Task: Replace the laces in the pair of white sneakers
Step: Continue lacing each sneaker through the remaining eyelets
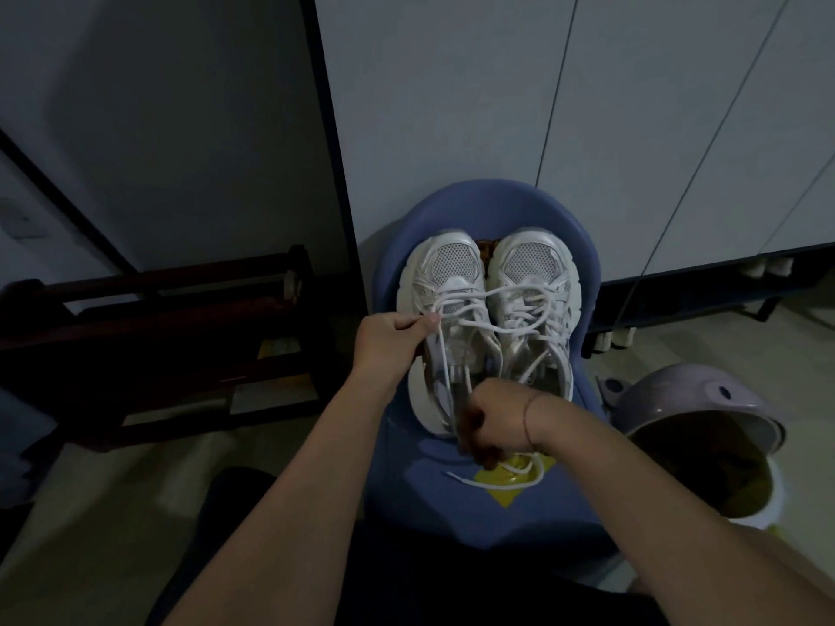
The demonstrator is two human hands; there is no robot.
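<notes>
Two white sneakers stand side by side on a blue plastic stool (452, 503), toes pointing away from me. My left hand (388, 338) pinches a strand of white lace (497, 329) at the left edge of the left sneaker (445, 282). The lace loops loosely across both shoes. My right hand (490, 422) is curled round lace strands at the heel of the left sneaker; a loose lace end (506, 483) trails below it onto the stool's yellow patch. The right sneaker (533, 282) lies untouched beside it.
White cabinet doors (587, 106) rise right behind the stool. A dark wooden rack (158, 336) stands on the floor to the left. At the right, a lilac basin (705, 399) rests on a white bucket (741, 485).
</notes>
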